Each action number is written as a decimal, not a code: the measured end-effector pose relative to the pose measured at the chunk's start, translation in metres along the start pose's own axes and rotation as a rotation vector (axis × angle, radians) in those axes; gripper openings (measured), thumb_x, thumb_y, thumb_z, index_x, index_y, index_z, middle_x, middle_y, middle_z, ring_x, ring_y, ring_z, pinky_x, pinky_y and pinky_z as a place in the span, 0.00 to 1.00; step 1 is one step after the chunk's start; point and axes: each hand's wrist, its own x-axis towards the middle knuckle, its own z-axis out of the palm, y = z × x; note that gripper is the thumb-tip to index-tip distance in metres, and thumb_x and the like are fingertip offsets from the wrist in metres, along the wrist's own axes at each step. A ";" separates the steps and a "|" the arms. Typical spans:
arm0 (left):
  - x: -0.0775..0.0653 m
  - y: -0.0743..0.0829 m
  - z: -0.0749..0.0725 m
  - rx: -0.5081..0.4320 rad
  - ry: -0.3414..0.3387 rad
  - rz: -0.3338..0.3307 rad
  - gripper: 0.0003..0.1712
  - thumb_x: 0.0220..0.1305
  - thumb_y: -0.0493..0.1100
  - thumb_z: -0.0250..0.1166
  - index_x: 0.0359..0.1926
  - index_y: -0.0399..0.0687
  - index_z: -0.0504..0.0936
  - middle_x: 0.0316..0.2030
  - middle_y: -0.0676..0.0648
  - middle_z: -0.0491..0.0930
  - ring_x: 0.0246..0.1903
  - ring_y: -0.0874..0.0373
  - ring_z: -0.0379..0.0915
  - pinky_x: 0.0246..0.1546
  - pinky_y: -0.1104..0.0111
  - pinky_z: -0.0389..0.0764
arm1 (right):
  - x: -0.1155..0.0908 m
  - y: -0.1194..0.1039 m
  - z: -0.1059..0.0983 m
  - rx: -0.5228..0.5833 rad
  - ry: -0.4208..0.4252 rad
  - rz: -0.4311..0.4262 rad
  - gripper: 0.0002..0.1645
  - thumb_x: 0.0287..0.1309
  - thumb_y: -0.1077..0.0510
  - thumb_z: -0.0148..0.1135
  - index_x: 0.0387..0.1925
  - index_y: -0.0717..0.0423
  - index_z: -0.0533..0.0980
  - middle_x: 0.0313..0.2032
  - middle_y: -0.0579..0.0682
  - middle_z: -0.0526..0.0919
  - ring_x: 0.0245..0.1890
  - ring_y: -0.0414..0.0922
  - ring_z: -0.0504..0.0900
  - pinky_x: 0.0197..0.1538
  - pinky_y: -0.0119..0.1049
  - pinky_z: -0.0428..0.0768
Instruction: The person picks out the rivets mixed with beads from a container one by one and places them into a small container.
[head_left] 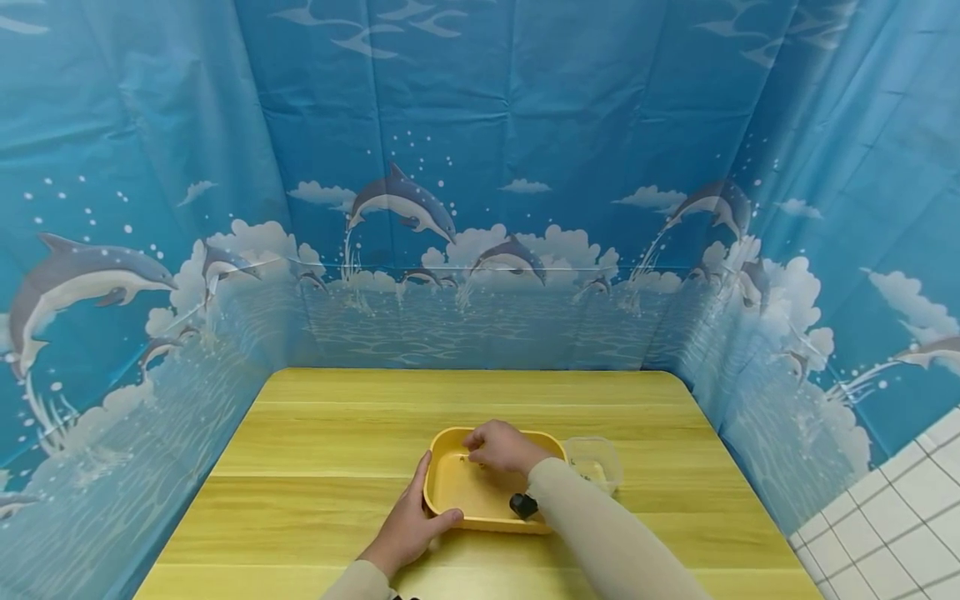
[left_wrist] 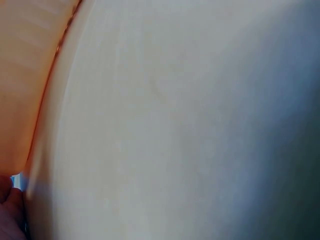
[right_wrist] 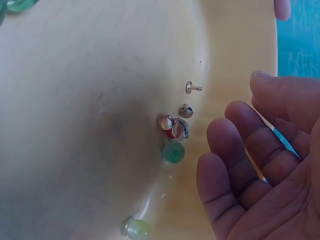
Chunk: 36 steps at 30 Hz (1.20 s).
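A yellow plastic tray (head_left: 465,492) stands on the table. My left hand (head_left: 408,525) holds its near left corner, fingers along the left side and thumb at the front wall. Over the inside of the tray is my right hand (head_left: 504,446), its fingers loosely bent with nothing between them in the right wrist view. Close to those fingers, along the tray's edge, lie a small metal pin with a round flat head (right_wrist: 190,88), a round metal piece (right_wrist: 186,110), a shiny domed piece (right_wrist: 165,122) and a green marble (right_wrist: 174,152). A yellow-green marble (right_wrist: 139,229) sits farther along.
Right of the tray, partly behind my right forearm, is a clear plastic container (head_left: 613,458) with small green things inside. The wood-patterned table (head_left: 330,433) is bordered by blue dolphin-print curtains (head_left: 480,325). A black device (head_left: 522,505) is worn at my right wrist.
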 end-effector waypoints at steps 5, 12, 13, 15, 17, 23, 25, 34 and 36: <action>0.000 0.000 0.000 0.014 0.002 -0.002 0.66 0.66 0.59 0.74 0.86 0.51 0.37 0.82 0.32 0.53 0.74 0.43 0.67 0.70 0.58 0.72 | 0.005 0.000 0.005 0.016 -0.010 -0.001 0.16 0.68 0.59 0.70 0.56 0.57 0.86 0.52 0.52 0.90 0.43 0.42 0.87 0.47 0.42 0.88; 0.001 -0.001 0.000 0.001 -0.006 -0.015 0.66 0.66 0.59 0.74 0.86 0.53 0.37 0.82 0.34 0.52 0.75 0.43 0.66 0.69 0.62 0.71 | 0.016 0.005 0.017 -0.009 -0.030 -0.017 0.16 0.69 0.59 0.69 0.56 0.58 0.86 0.48 0.49 0.90 0.40 0.40 0.84 0.45 0.39 0.86; 0.001 -0.002 0.001 0.000 -0.006 -0.014 0.66 0.66 0.59 0.74 0.86 0.54 0.37 0.82 0.34 0.52 0.75 0.43 0.66 0.68 0.64 0.72 | 0.017 0.006 0.018 -0.020 -0.033 -0.018 0.17 0.69 0.59 0.69 0.56 0.57 0.86 0.47 0.48 0.90 0.38 0.39 0.83 0.45 0.38 0.85; 0.001 -0.003 0.001 0.002 -0.006 -0.018 0.66 0.66 0.60 0.74 0.87 0.55 0.37 0.82 0.35 0.52 0.74 0.44 0.67 0.67 0.69 0.72 | 0.019 0.007 0.022 -0.039 -0.033 -0.023 0.17 0.69 0.59 0.69 0.57 0.57 0.86 0.46 0.47 0.90 0.37 0.39 0.82 0.45 0.37 0.84; 0.001 -0.004 0.001 -0.003 -0.006 -0.022 0.66 0.65 0.60 0.74 0.87 0.57 0.37 0.82 0.35 0.53 0.74 0.45 0.68 0.65 0.72 0.72 | 0.020 0.007 0.024 -0.049 -0.032 -0.026 0.19 0.68 0.59 0.69 0.58 0.58 0.85 0.46 0.48 0.90 0.36 0.38 0.80 0.45 0.36 0.83; 0.002 -0.002 0.000 -0.001 -0.005 -0.021 0.66 0.65 0.59 0.75 0.87 0.54 0.38 0.82 0.35 0.53 0.73 0.45 0.69 0.64 0.74 0.72 | 0.019 0.007 0.027 -0.044 -0.029 -0.030 0.19 0.67 0.60 0.69 0.58 0.60 0.85 0.47 0.50 0.90 0.31 0.39 0.78 0.39 0.34 0.79; 0.002 -0.002 0.000 0.001 -0.001 -0.014 0.66 0.65 0.59 0.75 0.86 0.52 0.38 0.82 0.34 0.54 0.73 0.45 0.69 0.64 0.75 0.72 | 0.018 0.006 0.028 -0.051 -0.027 -0.036 0.18 0.68 0.60 0.69 0.57 0.59 0.85 0.46 0.51 0.89 0.29 0.39 0.77 0.38 0.34 0.78; 0.002 0.000 0.000 0.025 0.007 -0.018 0.66 0.66 0.58 0.75 0.86 0.51 0.38 0.82 0.34 0.53 0.74 0.44 0.68 0.65 0.72 0.71 | 0.022 0.008 0.033 -0.121 0.024 -0.064 0.15 0.65 0.61 0.70 0.52 0.60 0.87 0.43 0.51 0.90 0.36 0.39 0.80 0.48 0.40 0.84; 0.002 0.000 0.000 0.032 0.008 -0.021 0.66 0.66 0.59 0.75 0.86 0.51 0.38 0.82 0.34 0.53 0.74 0.43 0.67 0.66 0.71 0.71 | 0.023 0.009 0.035 -0.127 0.032 -0.067 0.14 0.65 0.61 0.71 0.50 0.60 0.87 0.40 0.50 0.90 0.35 0.39 0.80 0.47 0.39 0.84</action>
